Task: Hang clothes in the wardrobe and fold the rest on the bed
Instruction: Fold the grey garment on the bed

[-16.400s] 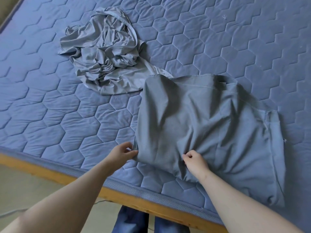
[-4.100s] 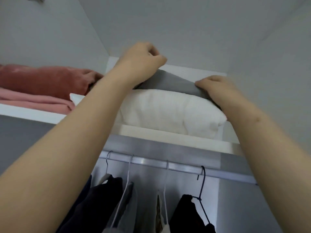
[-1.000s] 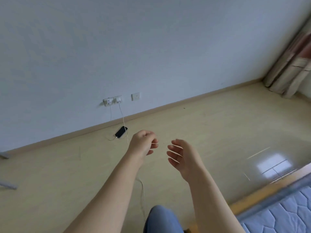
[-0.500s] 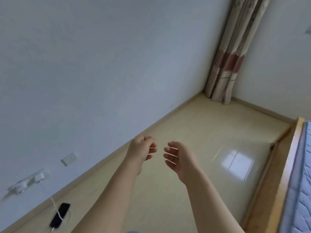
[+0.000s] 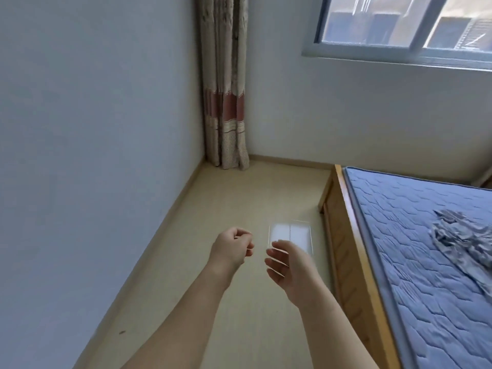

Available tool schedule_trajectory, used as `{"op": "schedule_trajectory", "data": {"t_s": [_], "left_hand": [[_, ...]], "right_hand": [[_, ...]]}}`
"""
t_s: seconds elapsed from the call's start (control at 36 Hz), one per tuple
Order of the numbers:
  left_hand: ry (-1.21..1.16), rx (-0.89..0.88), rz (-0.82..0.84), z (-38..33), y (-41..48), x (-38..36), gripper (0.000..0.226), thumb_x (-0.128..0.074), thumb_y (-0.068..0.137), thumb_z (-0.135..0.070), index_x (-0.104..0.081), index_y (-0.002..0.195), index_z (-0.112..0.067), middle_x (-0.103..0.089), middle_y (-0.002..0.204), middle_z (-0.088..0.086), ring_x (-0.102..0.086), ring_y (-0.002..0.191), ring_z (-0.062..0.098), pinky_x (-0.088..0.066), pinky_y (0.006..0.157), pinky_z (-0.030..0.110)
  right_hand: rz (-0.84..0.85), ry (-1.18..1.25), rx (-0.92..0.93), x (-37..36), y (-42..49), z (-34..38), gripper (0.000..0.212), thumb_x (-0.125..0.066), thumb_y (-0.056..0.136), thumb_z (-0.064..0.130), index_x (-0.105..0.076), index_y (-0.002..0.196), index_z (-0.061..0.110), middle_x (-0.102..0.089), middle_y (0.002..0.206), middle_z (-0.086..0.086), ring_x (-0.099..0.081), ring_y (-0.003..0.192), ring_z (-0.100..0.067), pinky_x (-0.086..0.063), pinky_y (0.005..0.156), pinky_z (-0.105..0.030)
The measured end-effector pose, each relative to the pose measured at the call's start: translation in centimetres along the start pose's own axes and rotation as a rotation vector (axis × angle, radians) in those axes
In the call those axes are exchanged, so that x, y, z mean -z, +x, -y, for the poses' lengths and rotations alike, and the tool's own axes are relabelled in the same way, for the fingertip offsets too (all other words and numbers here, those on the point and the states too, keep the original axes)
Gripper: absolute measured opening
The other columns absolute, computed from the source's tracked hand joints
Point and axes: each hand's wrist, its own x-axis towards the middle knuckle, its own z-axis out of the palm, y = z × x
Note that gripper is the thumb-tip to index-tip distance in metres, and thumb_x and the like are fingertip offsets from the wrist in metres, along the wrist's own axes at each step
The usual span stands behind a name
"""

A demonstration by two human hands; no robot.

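Both grips hang empty over the floor (image 5: 239, 198): the left grip (image 5: 232, 247) has its fingers loosely curled on nothing, and the right grip (image 5: 288, 265) has its fingers relaxed and apart. The crumpled grey garment (image 5: 464, 242) lies on the bed (image 5: 399, 206), well apart, at about 3 o'clock from the grips. Its heap stretches roughly from 11 to 5 o'clock. The right grip is nearer, so the reach likely leads with it.

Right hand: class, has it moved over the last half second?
Yes: the right hand has swung right, closer to the wooden bed frame, fingers loosely open.
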Motion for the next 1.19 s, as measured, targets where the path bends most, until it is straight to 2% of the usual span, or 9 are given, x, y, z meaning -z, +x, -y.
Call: {"op": "schedule_trajectory", "data": {"t_s": [0.08, 0.25, 0.47, 0.61, 0.78, 1.19], "left_hand": [[0.060, 0.016, 0.110, -1.2, 4.2, -2.6, 0.012, -0.048, 0.093, -0.014, -0.056, 0.084, -0.015, -0.060, 0.076, 0.000, -0.058, 0.069, 0.015, -0.041, 0.060, 0.024], [0.138, 0.070, 0.345, -2.5, 9.3, -10.5, 0.014, -0.048, 0.095, -0.016, -0.056, 0.083, -0.015, -0.060, 0.080, 0.002, -0.060, 0.074, 0.016, -0.043, 0.064, 0.025], [0.239, 0.067, 0.553, -4.9, 14.7, -25.1, 0.016, -0.048, 0.094, -0.013, -0.054, 0.080, -0.017, -0.059, 0.073, 0.001, -0.057, 0.067, 0.014, -0.040, 0.061, 0.024], [0.312, 0.031, 0.656, -8.0, 17.0, -37.2, 0.014, -0.049, 0.094, -0.011, -0.053, 0.081, -0.016, -0.058, 0.070, 0.000, -0.055, 0.061, 0.012, -0.038, 0.052, 0.019], [0.386, 0.027, 0.779, -10.6, 18.6, -48.7, 0.009, -0.050, 0.095, -0.016, -0.055, 0.087, -0.015, -0.060, 0.074, 0.000, -0.057, 0.064, 0.011, -0.038, 0.057, 0.021], [0.654, 0.120, 1.013, -9.3, 22.9, -70.0, 0.007, -0.050, 0.095, -0.018, -0.054, 0.092, -0.013, -0.059, 0.078, 0.001, -0.057, 0.068, 0.013, -0.042, 0.060, 0.024]], "right_hand": [[-0.116, 0.053, 0.040, 1.3, 2.5, 2.2, 0.011, -0.050, 0.093, 0.014, -0.059, 0.095, 0.007, -0.060, 0.082, -0.007, -0.056, 0.070, -0.020, -0.045, 0.066, -0.029], [-0.379, 0.224, 0.016, 7.6, 6.6, 4.3, 0.012, -0.051, 0.092, 0.014, -0.060, 0.086, 0.009, -0.060, 0.079, -0.007, -0.056, 0.070, -0.020, -0.045, 0.062, -0.030], [-0.483, 0.451, 0.034, 18.2, 12.5, 9.9, 0.016, -0.051, 0.090, 0.012, -0.058, 0.076, 0.012, -0.057, 0.070, -0.005, -0.051, 0.059, -0.017, -0.040, 0.057, -0.027], [-0.579, 0.524, 0.066, 27.2, 15.7, 16.1, 0.018, -0.048, 0.092, 0.011, -0.054, 0.075, 0.010, -0.054, 0.069, -0.004, -0.047, 0.057, -0.017, -0.036, 0.055, -0.025], [-0.681, 0.559, 0.072, 36.4, 18.1, 20.9, 0.019, -0.048, 0.093, 0.013, -0.054, 0.075, 0.012, -0.055, 0.071, -0.003, -0.049, 0.059, -0.016, -0.037, 0.055, -0.025], [-0.922, 0.848, 0.009, 52.1, 23.6, 21.9, 0.017, -0.049, 0.091, 0.012, -0.052, 0.074, 0.013, -0.055, 0.068, -0.003, -0.048, 0.054, -0.016, -0.035, 0.052, -0.023]]}}
